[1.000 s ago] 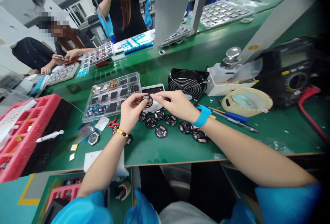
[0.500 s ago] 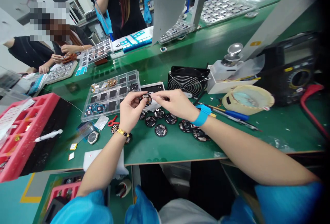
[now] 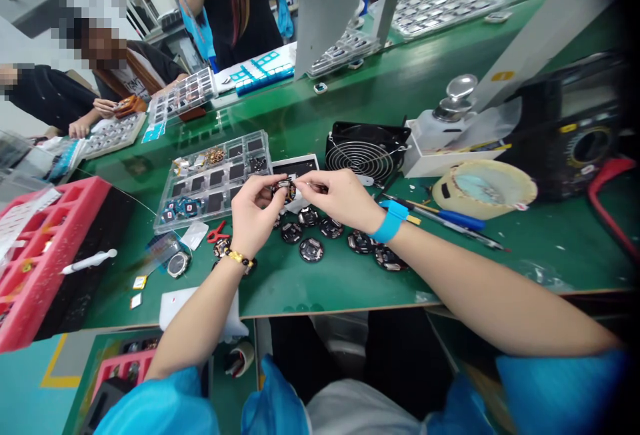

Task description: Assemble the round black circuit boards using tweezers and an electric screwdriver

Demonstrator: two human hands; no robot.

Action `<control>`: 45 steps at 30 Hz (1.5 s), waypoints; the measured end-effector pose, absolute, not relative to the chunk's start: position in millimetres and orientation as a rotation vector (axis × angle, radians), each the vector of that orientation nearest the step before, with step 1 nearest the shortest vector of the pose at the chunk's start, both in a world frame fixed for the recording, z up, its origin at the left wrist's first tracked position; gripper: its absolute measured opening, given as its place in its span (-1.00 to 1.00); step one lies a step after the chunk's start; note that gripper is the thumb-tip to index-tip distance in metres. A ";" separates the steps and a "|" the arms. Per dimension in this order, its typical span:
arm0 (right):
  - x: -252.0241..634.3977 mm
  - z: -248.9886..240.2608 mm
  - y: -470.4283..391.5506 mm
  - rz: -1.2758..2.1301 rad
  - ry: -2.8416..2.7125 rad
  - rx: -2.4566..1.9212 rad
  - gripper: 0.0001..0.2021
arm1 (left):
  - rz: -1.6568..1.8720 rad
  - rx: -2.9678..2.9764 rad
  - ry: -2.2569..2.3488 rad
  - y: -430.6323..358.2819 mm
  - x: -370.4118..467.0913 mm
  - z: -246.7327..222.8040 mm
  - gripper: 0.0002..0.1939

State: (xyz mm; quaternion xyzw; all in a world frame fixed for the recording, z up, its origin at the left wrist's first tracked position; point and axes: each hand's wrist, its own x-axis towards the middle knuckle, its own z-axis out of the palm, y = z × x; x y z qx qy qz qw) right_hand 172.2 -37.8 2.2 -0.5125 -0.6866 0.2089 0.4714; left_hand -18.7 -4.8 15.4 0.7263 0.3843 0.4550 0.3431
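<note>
Between the thumb and fingers of my left hand (image 3: 257,211) is a small round black part with copper-coloured pieces (image 3: 284,189). My right hand (image 3: 340,198) is at the right side of that part, its thumb and fingertips pinched together; whatever they hold is too small to make out. Several similar round black parts (image 3: 311,249) lie on the green table (image 3: 320,291) below my hands. Two more (image 3: 360,241) sit under my right wrist, and others are partly hidden by my left wrist. A red clip (image 3: 217,231) lies left of my left hand.
A clear compartment tray (image 3: 213,178) stands behind my left hand. Beyond my right hand are a black fan (image 3: 367,151), a white holder with a bottle (image 3: 433,148), a round tub (image 3: 483,188) and pens. A red foam tray (image 3: 55,221) is at left. Other people sit and stand across the table.
The view has shifted slightly. My right fingertips have drawn in and bent beside the round part, while my left hand keeps its hold. Across the table, a seated person has moved a little.
</note>
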 end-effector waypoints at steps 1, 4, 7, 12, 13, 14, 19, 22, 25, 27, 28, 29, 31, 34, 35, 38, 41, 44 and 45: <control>172.1 2.2 -37.6 0.538 -1.677 -1.244 -0.71 | 1.183 1.877 1.001 -4.0 -18.8 15.7 -0.79; 171.6 3.8 -37.8 0.590 -1.671 -1.221 -0.66 | 1.180 1.856 0.999 -1.8 -19.6 17.2 -0.79; 170.9 6.2 -38.6 0.605 -1.665 -1.216 -0.66 | 1.174 1.849 0.999 -1.7 -20.1 18.7 -0.79; 170.8 7.0 -38.9 0.606 -1.665 -1.220 -0.67 | 1.184 1.877 0.979 -4.1 -20.4 18.0 -0.80; 171.0 6.8 -38.8 0.608 -1.665 -1.223 -0.67 | 1.187 1.890 0.977 -4.3 -20.4 17.7 -0.80; 171.2 6.6 -38.7 0.610 -1.666 -1.229 -0.66 | 1.190 1.903 0.976 -4.4 -20.4 17.5 -0.80; 172.2 6.9 -38.8 0.628 -1.673 -1.254 -0.60 | 1.202 1.959 0.986 -4.6 -19.9 18.3 -0.81; 172.1 7.2 -38.9 0.632 -1.671 -1.257 -0.59 | 1.208 1.993 0.987 -4.9 -19.6 18.5 -0.81; 171.7 6.8 -38.6 0.644 -1.670 -1.267 -0.58 | 1.212 2.021 1.003 -5.0 -19.3 17.9 -0.81; 171.4 6.3 -38.3 0.652 -1.661 -1.273 -0.57 | 1.213 2.039 1.017 -5.0 -19.0 17.8 -0.81; 171.3 6.2 -38.2 0.654 -1.654 -1.278 -0.57 | 1.216 2.045 1.020 -5.0 -18.8 17.7 -0.81; 171.3 6.1 -38.1 0.655 -1.647 -1.282 -0.57 | 1.219 2.049 1.019 -5.0 -18.6 17.7 -0.81; 171.5 6.2 -38.0 0.658 -1.635 -1.289 -0.58 | 1.227 2.050 1.011 -5.4 -18.1 17.7 -0.81; 171.5 6.1 -38.7 0.654 -1.634 -1.298 -0.63 | 1.235 2.050 1.009 -7.5 -17.1 17.3 -0.81; 171.2 5.8 -39.2 0.643 -1.638 -1.304 -0.65 | 1.239 2.050 1.008 -8.5 -16.7 17.1 -0.82; 169.0 3.1 -40.9 0.565 -1.655 -1.310 -0.71 | 1.247 2.044 1.012 -11.6 -15.1 16.1 -0.82; 165.9 -0.4 -42.2 0.478 -1.663 -1.273 -0.77 | 1.236 1.991 1.023 -13.0 -13.7 13.7 -0.83; 163.5 -1.8 -42.8 0.442 -1.651 -1.259 -0.80 | 1.226 1.937 1.023 -13.0 -12.7 10.1 -0.83; 162.9 -1.7 -43.1 0.435 -1.648 -1.265 -0.80 | 1.225 1.929 1.026 -13.0 -12.5 9.0 -0.83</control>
